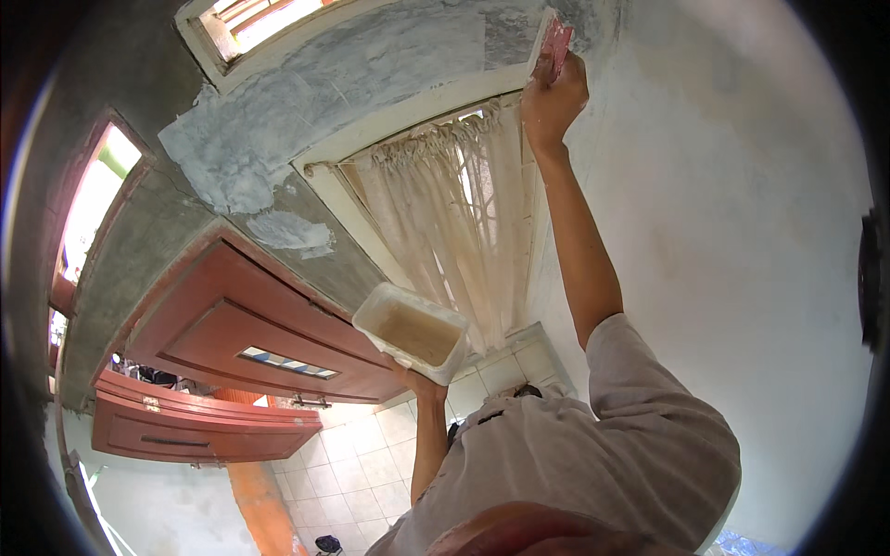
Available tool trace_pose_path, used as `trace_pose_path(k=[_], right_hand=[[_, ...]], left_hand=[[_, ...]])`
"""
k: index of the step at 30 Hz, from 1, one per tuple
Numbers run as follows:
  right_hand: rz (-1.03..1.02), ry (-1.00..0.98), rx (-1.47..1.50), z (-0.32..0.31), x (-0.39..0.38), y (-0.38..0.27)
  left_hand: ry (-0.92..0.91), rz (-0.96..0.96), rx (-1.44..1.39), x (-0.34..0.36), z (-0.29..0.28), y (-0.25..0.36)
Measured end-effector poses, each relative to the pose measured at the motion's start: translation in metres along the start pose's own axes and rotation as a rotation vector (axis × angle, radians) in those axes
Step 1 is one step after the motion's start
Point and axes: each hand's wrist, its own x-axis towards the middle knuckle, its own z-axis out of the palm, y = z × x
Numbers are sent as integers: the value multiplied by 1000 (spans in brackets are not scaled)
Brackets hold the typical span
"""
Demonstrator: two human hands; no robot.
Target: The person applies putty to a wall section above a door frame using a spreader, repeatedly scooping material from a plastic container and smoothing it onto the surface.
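My right hand (pixel 554 97) is raised high at the top of the view, closed round a red-handled plastering tool (pixel 553 46) with a pale, flat blade. The blade is up against the wall, where grey-white plaster (pixel 445 56) is spread above the curtained window. Lower down, my left hand (pixel 422 382) grips a white rectangular tub (pixel 413 332) from underneath and at its side; most of those fingers are hidden by it. Inside the tub the bottom looks beige, and I cannot make out how much it holds.
A beige curtain (pixel 454 195) hangs over the window below the plastered strip. To the left stand red-brown wooden doors (pixel 269 315), one leaf ajar. Bare grey wall (pixel 324 218) borders the door frame. Pale tiles (pixel 362 463) cover the floor, and a whitish wall (pixel 714 232) rises on the right.
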Motion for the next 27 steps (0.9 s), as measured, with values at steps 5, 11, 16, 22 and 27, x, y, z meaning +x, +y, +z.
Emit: trace_pose_path(k=[5, 11, 16, 22, 27], right_hand=[[-62, -145, -110, 37, -49, -74], [-8, -402, 475, 76, -124, -230], [99, -387, 728, 56, -109, -207], [314, -20, 358, -15, -30, -25], [212, -32, 81, -20, 30, 44]], left_hand=[[14, 11, 28, -5, 9, -4], [66, 40, 26, -13, 12, 1], [91, 79, 39, -12, 10, -1], [17, 40, 9, -7, 20, -7], [15, -37, -58, 6, 13, -22]])
